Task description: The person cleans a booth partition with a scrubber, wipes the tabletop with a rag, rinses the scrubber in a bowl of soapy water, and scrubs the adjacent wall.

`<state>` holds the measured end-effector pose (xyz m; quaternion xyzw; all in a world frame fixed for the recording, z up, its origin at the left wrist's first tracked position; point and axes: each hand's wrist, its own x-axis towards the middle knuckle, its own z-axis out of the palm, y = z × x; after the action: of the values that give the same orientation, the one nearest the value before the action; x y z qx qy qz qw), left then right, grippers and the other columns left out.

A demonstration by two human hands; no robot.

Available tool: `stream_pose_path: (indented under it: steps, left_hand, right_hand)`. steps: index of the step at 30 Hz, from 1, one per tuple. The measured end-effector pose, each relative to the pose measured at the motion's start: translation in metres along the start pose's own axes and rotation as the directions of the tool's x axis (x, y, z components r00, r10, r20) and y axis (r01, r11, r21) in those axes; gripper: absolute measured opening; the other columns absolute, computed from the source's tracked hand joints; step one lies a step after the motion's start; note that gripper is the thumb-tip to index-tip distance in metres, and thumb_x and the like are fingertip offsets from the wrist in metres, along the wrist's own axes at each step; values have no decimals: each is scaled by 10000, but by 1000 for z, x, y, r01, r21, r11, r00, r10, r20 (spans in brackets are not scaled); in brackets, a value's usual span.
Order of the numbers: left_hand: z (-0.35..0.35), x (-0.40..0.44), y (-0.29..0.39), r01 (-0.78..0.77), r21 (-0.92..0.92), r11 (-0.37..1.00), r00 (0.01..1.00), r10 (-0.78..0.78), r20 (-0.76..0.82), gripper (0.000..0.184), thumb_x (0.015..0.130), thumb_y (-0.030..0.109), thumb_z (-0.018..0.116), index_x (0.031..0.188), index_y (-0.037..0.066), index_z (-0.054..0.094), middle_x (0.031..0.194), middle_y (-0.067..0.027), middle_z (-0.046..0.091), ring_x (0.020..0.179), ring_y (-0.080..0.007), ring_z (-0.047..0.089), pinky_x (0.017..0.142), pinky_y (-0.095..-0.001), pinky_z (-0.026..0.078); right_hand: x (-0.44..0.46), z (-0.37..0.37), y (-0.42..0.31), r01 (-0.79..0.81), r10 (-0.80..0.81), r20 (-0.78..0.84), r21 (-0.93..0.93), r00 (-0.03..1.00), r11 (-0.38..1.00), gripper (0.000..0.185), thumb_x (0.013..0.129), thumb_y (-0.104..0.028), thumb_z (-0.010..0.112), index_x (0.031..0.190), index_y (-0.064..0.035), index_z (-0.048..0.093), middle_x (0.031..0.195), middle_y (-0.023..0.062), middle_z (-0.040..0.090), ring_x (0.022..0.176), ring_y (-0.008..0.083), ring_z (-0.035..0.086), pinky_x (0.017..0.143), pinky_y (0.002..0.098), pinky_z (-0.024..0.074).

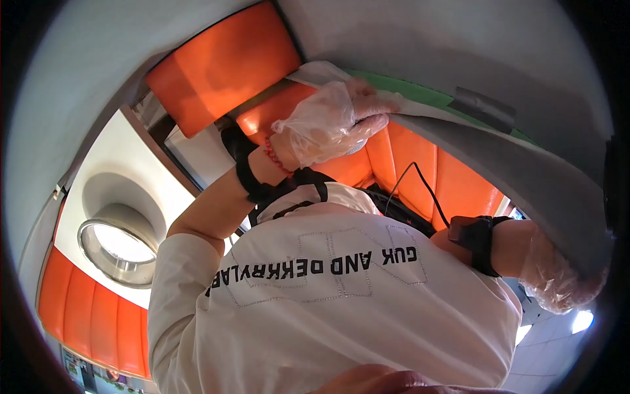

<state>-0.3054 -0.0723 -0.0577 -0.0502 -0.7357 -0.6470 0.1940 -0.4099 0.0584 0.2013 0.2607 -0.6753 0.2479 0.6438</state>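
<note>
My left hand (335,121), in a clear plastic glove with a red beaded bracelet at the wrist, is closed on the near end of a grey cloth (485,148). The cloth stretches from there to the right, sagging in a long fold. A green strip (420,90) with a grey patch (482,109) on it runs along the cloth's upper edge. Down at the far right, my right hand (564,285), also gloved, is at the cloth's other end. The cloth partly covers that hand, and its fingers look wrapped in the fold.
Orange padded seats (433,174) lie beyond my hands, with an orange backrest panel (226,62) at upper left. A white table (125,164) with a round metal-rimmed recess (118,244) is on the left. A black cable (420,174) loops near my body. Grey walls rise around.
</note>
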Motion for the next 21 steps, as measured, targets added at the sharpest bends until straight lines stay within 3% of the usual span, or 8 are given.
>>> stream_pose_path:
  steps: [3,6,9,12,15,18,21]
  left_hand:
    - [-1,4,4,48,-5,999,998,-48,-51,219,853,200,677,1058,123,692,880,-130,662,787,-324,636,704,-385,514]
    - [-9,20,5,157,-168,973,985,-141,104,244,858,204,666,1074,91,676,938,-148,664,870,-336,629,803,-398,507]
    - [-6,24,13,357,-318,878,934,-336,121,274,867,224,657,1078,48,661,969,-162,667,884,-318,632,805,-373,506]
    - [-7,37,20,283,-176,943,958,-268,105,310,881,253,651,1081,16,651,978,-180,662,852,-299,637,781,-333,505]
    - [-7,44,27,457,-328,827,888,-400,227,272,882,242,653,1072,46,657,983,-164,659,866,-299,627,766,-332,508]
    - [-7,51,30,591,-292,752,800,-500,333,213,874,188,643,1051,70,662,1012,-144,650,879,-291,622,769,-341,513]
    - [5,43,9,390,-212,896,912,-345,223,178,870,168,621,1016,75,662,986,-125,647,860,-261,619,753,-339,506]
  right_hand:
    - [2,-1,0,4,-4,0,-2,1000,1000,401,721,-416,740,1023,-170,644,1038,127,586,808,263,642,615,388,540]
    - [1,-1,-1,2,-2,-4,-2,1000,1000,402,721,-418,740,1023,-170,644,1037,127,586,809,263,642,615,388,540]
    - [2,-2,-2,1,-1,-7,1,1000,1000,404,722,-419,740,1023,-169,644,1037,127,587,810,263,641,616,389,540]
    - [2,-3,-2,1,-1,-10,7,1000,1000,405,722,-421,740,1023,-168,644,1037,127,587,810,263,641,616,389,540]
    - [3,-3,-1,12,-12,-14,14,1000,1000,406,722,-423,740,1023,-168,644,1037,126,587,811,263,641,617,389,540]
    - [2,-4,-2,16,-16,-9,13,1000,1000,407,722,-424,740,1023,-167,644,1037,126,588,811,263,641,617,390,540]
    - [1,-4,-3,13,-13,-11,17,1000,1000,408,723,-426,740,1023,-167,644,1037,126,588,812,263,641,617,390,540]
